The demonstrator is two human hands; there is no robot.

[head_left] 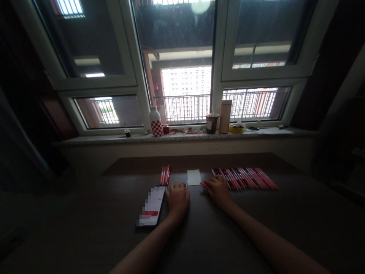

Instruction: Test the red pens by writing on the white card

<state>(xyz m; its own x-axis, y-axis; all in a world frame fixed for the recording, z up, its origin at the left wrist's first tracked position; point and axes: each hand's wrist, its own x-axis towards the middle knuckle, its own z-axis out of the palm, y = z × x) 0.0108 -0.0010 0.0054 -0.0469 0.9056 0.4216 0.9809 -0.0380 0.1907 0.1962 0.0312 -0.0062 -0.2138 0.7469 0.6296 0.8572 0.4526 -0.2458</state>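
My left hand (177,199) rests on the dark table (85,220) with its fingers curled round a thin pen-like object that sticks up beside it. My right hand (218,190) lies next to it, fingers bent at the left end of a long row of several red pens (246,178); a red tip shows at its fingers, and whether it grips that pen I cannot tell. A small white paper (194,177) lies just beyond both hands. A few more red pens (165,174) lie to the left of the paper. A lit phone (151,206) lies left of my left hand.
Beyond the table runs a stone windowsill (114,139) carrying a white bottle with a red checked band (155,121), a dark drink cup (211,122), a tall beige flask (225,116), a yellow tape roll (236,128) and papers (273,131). Large windows stand behind.
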